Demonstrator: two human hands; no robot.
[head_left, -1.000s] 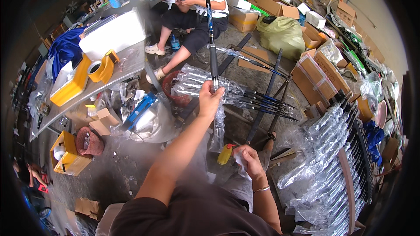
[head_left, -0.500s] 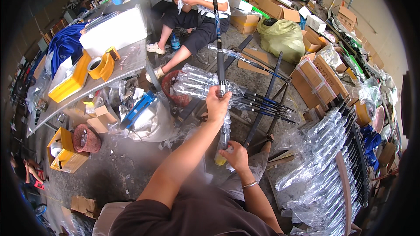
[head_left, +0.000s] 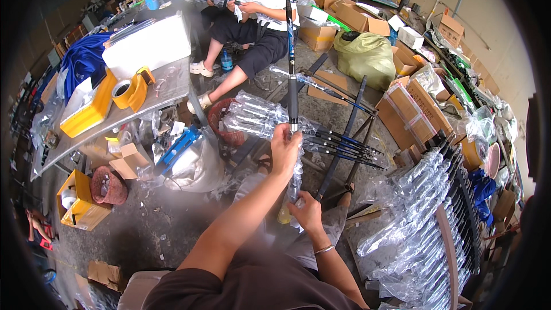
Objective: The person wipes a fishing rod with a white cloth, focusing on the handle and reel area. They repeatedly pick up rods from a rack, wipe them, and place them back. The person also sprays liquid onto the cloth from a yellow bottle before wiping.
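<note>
I hold a long dark fishing rod (head_left: pixel 292 80) upright in front of me. My left hand (head_left: pixel 285 149) grips its shaft at mid height, where a clear plastic sleeve (head_left: pixel 297 175) begins. My right hand (head_left: pixel 307 211) holds the lower end of the sleeved rod, by its yellow butt (head_left: pixel 283 216). The bare upper part of the rod reaches up past the person sitting ahead.
A person sits on a low seat ahead (head_left: pixel 258 17), handling a rod. Bagged rods (head_left: pixel 255 117) and bare dark rods (head_left: pixel 344 146) lie on a rack in front. More bagged rods (head_left: pixel 425 224) pile at right. A table (head_left: pixel 155 100) with tape dispensers stands left; cardboard boxes (head_left: pixel 413 103) behind.
My left hand has slid up the rod and the rod has shifted right. My right hand has come in to the sleeve's lower end, drawing the plastic along the rod.
</note>
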